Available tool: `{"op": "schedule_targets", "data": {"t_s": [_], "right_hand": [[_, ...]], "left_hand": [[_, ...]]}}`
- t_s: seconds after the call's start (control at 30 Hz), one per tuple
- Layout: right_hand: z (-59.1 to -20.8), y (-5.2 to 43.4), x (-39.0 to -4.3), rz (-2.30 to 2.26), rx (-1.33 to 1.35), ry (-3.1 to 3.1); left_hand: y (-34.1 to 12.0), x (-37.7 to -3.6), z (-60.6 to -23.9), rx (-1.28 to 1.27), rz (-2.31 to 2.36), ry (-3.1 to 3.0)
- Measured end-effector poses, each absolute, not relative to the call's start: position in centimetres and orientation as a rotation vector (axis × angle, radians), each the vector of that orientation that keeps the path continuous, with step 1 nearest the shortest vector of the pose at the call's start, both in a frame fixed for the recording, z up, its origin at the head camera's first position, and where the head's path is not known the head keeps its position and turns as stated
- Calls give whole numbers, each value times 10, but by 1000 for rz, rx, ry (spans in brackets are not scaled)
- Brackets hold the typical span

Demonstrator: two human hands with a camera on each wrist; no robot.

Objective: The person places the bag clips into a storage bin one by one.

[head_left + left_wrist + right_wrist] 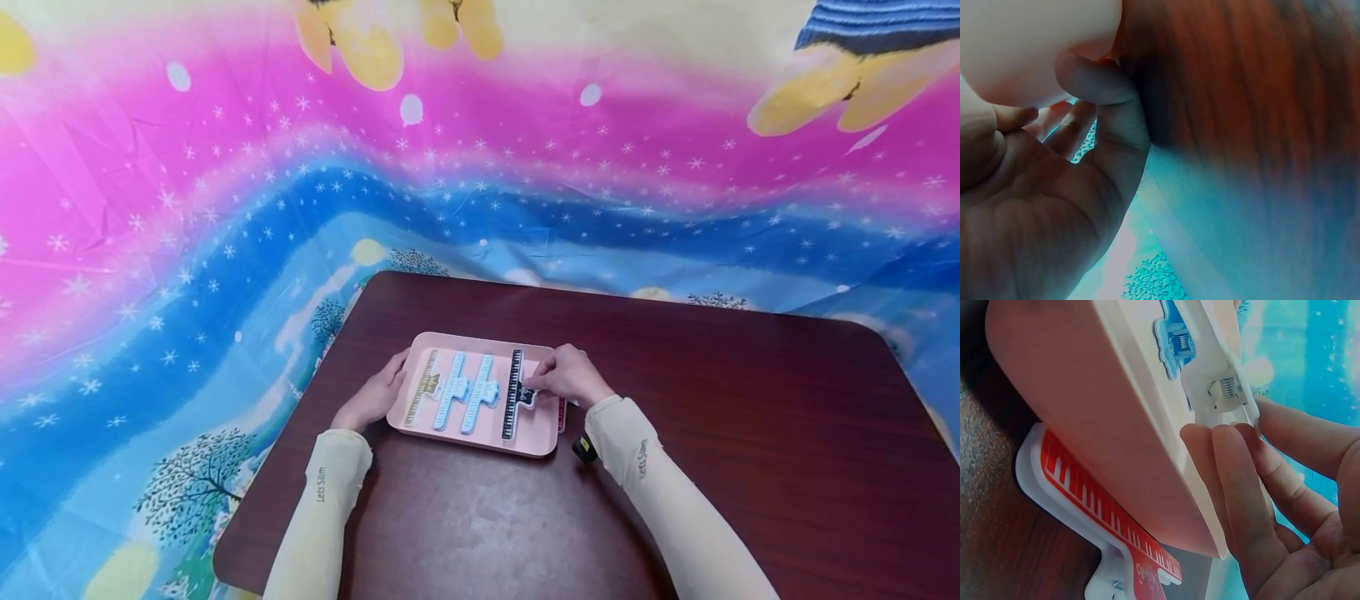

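Black clip (513, 393) pinched by right hand (570, 377), left hand (378, 392) holding tray (480, 433)

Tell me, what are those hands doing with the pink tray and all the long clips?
A person sits at a dark wooden table with a pink tray in front of them. The left hand holds the tray's left edge. The right hand pinches the black piano-key clip lying in the tray. A gold clip and two light blue clips lie beside it in a row. A red clip lies on the table by the tray's right side.
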State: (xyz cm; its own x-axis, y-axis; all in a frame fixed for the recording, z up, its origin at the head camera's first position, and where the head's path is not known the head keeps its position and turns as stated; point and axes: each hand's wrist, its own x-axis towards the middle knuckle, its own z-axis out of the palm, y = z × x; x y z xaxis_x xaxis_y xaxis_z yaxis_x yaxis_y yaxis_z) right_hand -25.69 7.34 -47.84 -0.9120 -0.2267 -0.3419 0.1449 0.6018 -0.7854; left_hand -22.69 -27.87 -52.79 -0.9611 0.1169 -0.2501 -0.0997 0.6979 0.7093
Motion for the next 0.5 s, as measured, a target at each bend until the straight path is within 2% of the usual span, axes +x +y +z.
{"op": "schedule_targets", "data": {"t_s": [0.5], "right_hand": [[-475,66,-260,-1136,-141,2457]], "left_hand": [[-278,-225,-526,17,1128,2628]]}}
